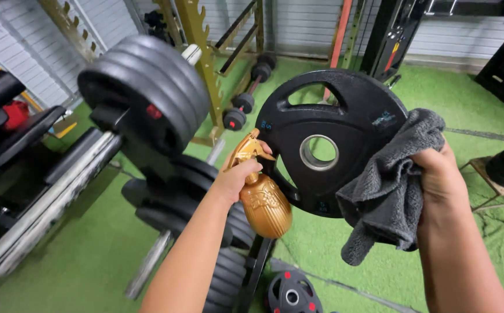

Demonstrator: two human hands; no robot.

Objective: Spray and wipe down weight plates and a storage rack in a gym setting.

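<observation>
While the black weight plate (327,142) is held up at chest height over the green turf (89,249), it is pinched at its right rim by the right hand (437,174), fingers closed through a grey microfibre cloth (385,191) that drapes down over plate edge and wrist. The left hand (237,177) is wrapped shut round the neck of a gold spray bottle (263,200), index finger on the trigger, nozzle pointing at the plate face just beside the steel-ringed centre hole (320,152). For a clean result, judged from this view: spray is best kept light and aimed at the flat face, not the hole; the cloth should be bunched so the grip isn't lost on a wet rim. Labels: small blue markings at plate's left edge, upper right and bottom, too small to tell more. Behind, to the left, stacked black plates (147,93) are loaded on a bar, red dot at hub; a plate with red marks (291,294) lies on the floor.
</observation>
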